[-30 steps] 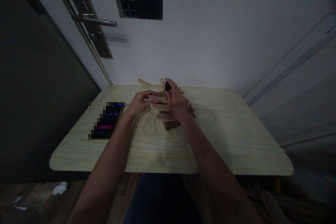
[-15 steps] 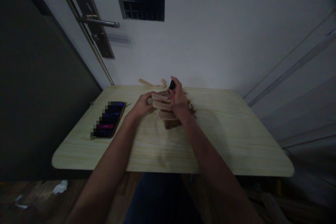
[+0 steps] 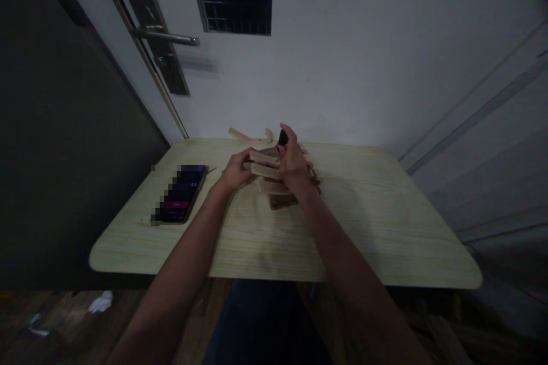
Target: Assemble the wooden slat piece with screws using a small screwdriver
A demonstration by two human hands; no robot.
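A wooden rack lies mid-table, with several pale, flat hooks jutting to the left over a darker brown base. My left hand is closed on its left side, thumb and fingers around a pale piece. Over the rack's middle, my right hand grips a black-handled screwdriver upright, its index finger reaching over the top. The tool's shaft and tip are hidden by the hand and hooks. Behind the rack lies a loose, pale wooden hook with a curled end.
A phone with a lit, partly blurred screen lies on the left of the wooden table. Beside it is a thin metal piece. A door with a handle stands behind the table. Crumpled white paper is on the floor.
The whole view has shifted slightly. Both hands keep their places at the rack, my left fingers changing their hold a little; the screwdriver stays upright in my right hand.
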